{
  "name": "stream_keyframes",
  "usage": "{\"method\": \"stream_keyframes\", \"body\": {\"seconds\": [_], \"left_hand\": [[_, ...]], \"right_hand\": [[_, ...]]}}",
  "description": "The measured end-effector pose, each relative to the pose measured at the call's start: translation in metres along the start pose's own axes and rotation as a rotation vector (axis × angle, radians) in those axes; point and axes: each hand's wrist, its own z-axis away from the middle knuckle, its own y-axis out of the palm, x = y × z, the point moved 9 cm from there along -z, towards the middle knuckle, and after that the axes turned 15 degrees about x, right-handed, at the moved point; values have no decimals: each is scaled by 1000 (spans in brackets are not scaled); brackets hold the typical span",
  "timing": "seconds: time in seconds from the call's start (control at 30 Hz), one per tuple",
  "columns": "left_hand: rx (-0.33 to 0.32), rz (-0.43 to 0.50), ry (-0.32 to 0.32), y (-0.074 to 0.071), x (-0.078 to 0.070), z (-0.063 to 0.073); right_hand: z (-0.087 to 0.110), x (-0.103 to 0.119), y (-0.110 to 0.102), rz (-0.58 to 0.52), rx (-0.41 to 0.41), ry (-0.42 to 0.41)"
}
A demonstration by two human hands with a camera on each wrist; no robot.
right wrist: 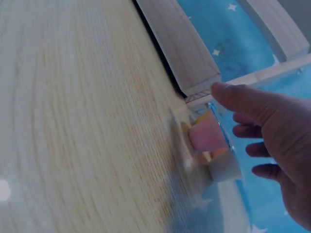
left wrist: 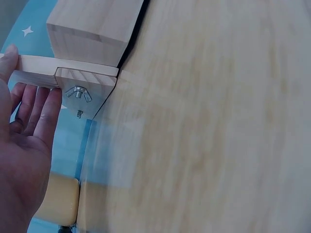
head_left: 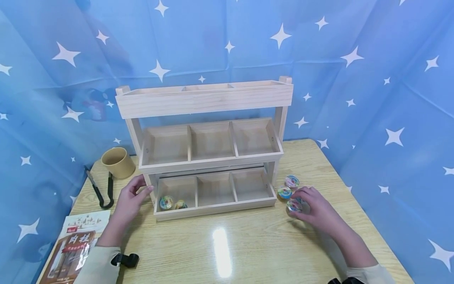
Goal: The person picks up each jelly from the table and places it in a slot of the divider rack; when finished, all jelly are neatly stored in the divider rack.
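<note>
A light wooden three-tier rack (head_left: 213, 161) stands on the table, each tier split into three compartments. My left hand (head_left: 131, 199) grips its left upright, thumb in front and fingers behind; a wing nut (left wrist: 78, 92) shows beside the fingertips in the left wrist view. Right of the rack, my right hand (head_left: 313, 209) reaches over small cups with printed film lids, thumb and fingers spread around the nearest cup (head_left: 294, 205). Other cups (head_left: 284, 192) sit just beyond. In the right wrist view a pink cup (right wrist: 208, 136) lies past the fingertips. Two small packaged items (head_left: 166, 202) lie in the bottom-left compartment.
At the left stand a tan cup (head_left: 118, 163) and black-handled tongs (head_left: 101, 191). A brown and white food packet (head_left: 72, 246) lies at the left front, under my left forearm. Blue star-print cloth (head_left: 213, 39) hangs around the table (head_left: 184, 248).
</note>
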Motion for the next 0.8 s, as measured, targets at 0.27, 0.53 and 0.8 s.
{"method": "stream_keyframes", "body": {"seconds": [0.27,0.53,0.8], "left_hand": [[7,-7,-14,1,0,0],[6,-6,-13,1,-1,0],[1,-13,-17,1,0,1]], "right_hand": [[2,2,3,40,7,-27],[-1,4,10,55,52,-24],[-2,0,14,72,78,22]]}}
